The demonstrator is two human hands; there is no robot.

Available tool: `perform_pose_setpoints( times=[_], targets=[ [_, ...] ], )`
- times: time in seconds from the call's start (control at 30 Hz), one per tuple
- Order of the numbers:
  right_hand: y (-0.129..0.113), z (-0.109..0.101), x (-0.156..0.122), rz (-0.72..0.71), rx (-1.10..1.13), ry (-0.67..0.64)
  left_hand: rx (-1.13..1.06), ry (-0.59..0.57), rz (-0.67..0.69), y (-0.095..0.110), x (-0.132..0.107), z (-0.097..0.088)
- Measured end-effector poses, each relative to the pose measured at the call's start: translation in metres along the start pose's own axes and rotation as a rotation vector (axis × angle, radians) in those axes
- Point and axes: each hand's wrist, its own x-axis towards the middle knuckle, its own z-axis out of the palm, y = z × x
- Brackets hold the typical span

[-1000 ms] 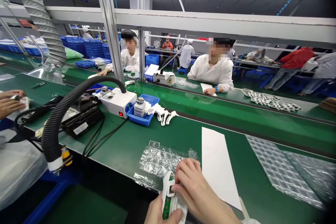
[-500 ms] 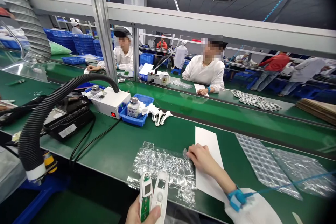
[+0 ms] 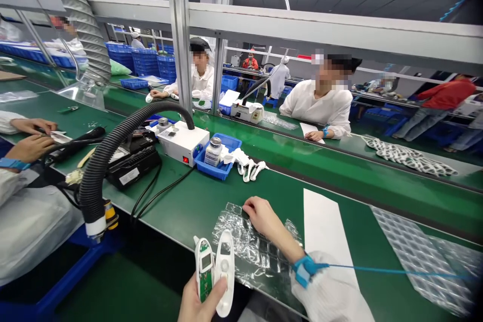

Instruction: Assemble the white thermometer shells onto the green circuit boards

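My left hand (image 3: 202, 294) holds two halves of a white handheld device upright and side by side. One is a thermometer-like half (image 3: 205, 266) with a green circuit board and a small screen. The other is a long white cover (image 3: 225, 279) with a window and a round button, under my thumb. On the bench edge lies a crinkled clear plastic sheet (image 3: 241, 246) divided into squares. The curled fingers of my right hand (image 3: 262, 216) are closed at its upper edge; the fingertips are partly hidden. A blue wrist strap (image 3: 307, 269) circles my right wrist.
A white paper strip (image 3: 326, 231) and clear pocketed sheets (image 3: 418, 256) lie to the right. Ahead are a blue tray (image 3: 217, 171) with a bottle, a white box (image 3: 181, 143) and a black hose (image 3: 94, 176). A co-worker's hands (image 3: 32, 136) are at left; others sit opposite.
My right hand has moved left along the plastic sheet, from its right corner to its upper edge. My view has turned left, bringing a neighbour's hands in. My left hand keeps both device halves.
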Motion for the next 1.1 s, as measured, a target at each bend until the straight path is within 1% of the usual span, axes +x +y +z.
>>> perform_pose_setpoints(
  times=[0.13,0.3,0.43,0.63,0.7,0.73,0.87,0.97,1.1],
  targets=[
    [-0.006,0.009,0.014,0.073,-0.073,-0.025,-0.011,0.017,0.023,0.003,0.0,-0.008],
    [-0.011,0.008,0.016,0.125,-0.118,-0.017,-0.023,0.022,0.047,0.006,-0.002,-0.015],
    [-0.017,0.004,0.011,0.107,-0.117,0.014,-0.024,0.015,0.042,0.005,-0.003,-0.02],
    [-0.021,0.0,0.006,0.021,-0.039,0.098,-0.022,0.026,0.055,0.001,-0.003,-0.026],
    [-0.025,0.001,-0.001,-0.005,0.046,0.129,-0.014,0.024,0.072,0.003,-0.004,-0.027],
    [-0.029,0.002,-0.007,-0.025,0.128,0.132,-0.009,0.018,0.082,0.004,-0.004,-0.027],
    [-0.05,0.012,-0.04,-0.096,0.506,0.053,0.05,0.012,0.148,0.011,-0.007,-0.025],
    [-0.063,0.02,-0.062,-0.124,0.572,0.026,0.101,0.035,0.169,0.015,-0.009,-0.019],
    [-0.065,0.023,-0.074,-0.129,0.562,0.034,0.135,0.039,0.169,0.016,-0.011,-0.012]
  ],
)
